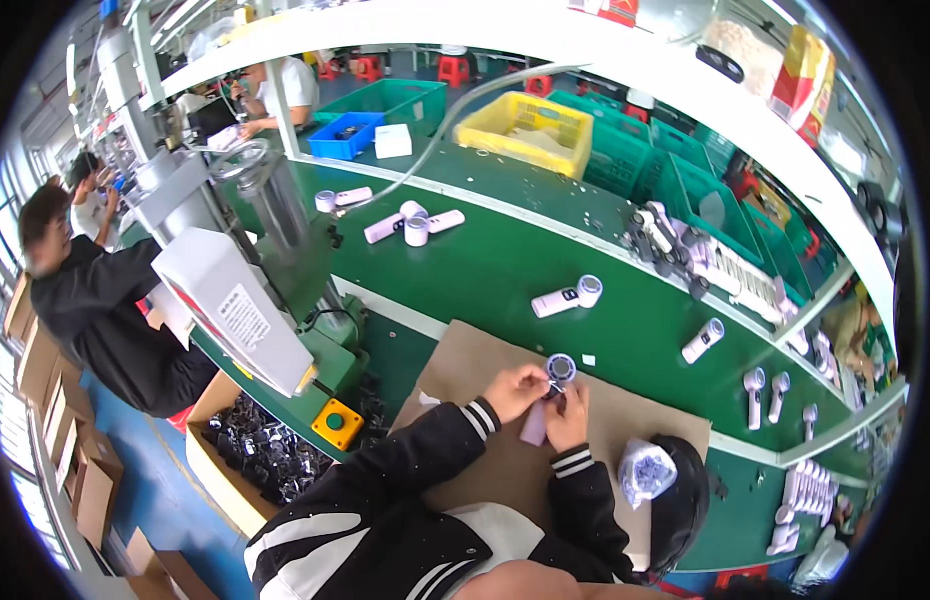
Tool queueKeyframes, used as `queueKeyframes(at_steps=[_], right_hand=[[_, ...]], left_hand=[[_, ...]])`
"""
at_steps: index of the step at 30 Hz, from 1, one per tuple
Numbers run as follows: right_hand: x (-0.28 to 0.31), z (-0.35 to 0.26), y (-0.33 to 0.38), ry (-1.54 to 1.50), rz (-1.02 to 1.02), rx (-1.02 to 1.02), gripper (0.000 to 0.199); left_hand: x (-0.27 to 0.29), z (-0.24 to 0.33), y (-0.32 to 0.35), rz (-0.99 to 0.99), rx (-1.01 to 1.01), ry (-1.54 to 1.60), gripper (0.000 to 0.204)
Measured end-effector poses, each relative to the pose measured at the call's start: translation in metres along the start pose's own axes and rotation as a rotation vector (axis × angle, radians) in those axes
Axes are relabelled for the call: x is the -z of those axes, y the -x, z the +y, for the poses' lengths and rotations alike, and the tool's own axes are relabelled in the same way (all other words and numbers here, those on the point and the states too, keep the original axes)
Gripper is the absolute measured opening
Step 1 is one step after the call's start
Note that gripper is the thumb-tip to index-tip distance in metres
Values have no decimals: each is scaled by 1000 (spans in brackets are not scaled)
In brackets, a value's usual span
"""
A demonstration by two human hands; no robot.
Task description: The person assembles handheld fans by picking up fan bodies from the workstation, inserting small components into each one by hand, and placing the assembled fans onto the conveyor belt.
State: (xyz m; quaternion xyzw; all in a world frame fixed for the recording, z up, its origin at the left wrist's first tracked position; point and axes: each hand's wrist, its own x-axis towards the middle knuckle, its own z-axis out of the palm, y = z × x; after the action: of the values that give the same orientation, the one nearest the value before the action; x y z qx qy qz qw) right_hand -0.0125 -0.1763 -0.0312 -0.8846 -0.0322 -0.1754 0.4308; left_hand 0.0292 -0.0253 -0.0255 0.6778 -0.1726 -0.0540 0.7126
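Observation:
A small lavender handheld fan [533, 424] with a round dark-ringed head is between my hands, above a sheet of brown cardboard [465, 375]. My right hand [567, 418] is closed around it just below the head, with the handle slanting down between my hands. At the left side of the head, my left hand [518, 392] has its fingers pinched together. Whether those fingertips hold a small part or only the fan's edge is too small to tell.
A clear bag [647, 473] and a black cap-like item [682, 500] lie to my right. Several similar fans [557, 301] rest on the green belt ahead. To my left stand a grey press [235, 310], a yellow button box [337, 424], a carton of black parts [260, 450] and a person [105, 310].

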Motion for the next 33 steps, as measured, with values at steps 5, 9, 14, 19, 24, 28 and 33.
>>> queueKeyframes(at_steps=[5, 9, 14, 19, 24, 28, 33], right_hand=[[-5, 0, 0, -63, 73, 20, 29], [8, -13, 2, -72, 120, 13, 26], [6, -12, -8, -293, 41, -22, 14], [22, -10, -5, -400, -38, -195, 5], [26, -3, -4, -369, -81, -203, 4], [31, -4, -5, -249, -107, -228, 4], [22, -14, -8, -75, -7, -238, 4]], left_hand=[[-2, -5, 0, 55, -6, 68, 11], [-7, -2, 2, 29, -23, -44, 8], [-1, 9, 5, 89, -49, 115, 11], [-7, 16, 4, 52, 35, 138, 10], [-6, 13, 4, 29, 5, -9, 10], [-3, 12, 4, 17, -225, -486, 11], [-7, 9, 6, 97, -249, -687, 13]])
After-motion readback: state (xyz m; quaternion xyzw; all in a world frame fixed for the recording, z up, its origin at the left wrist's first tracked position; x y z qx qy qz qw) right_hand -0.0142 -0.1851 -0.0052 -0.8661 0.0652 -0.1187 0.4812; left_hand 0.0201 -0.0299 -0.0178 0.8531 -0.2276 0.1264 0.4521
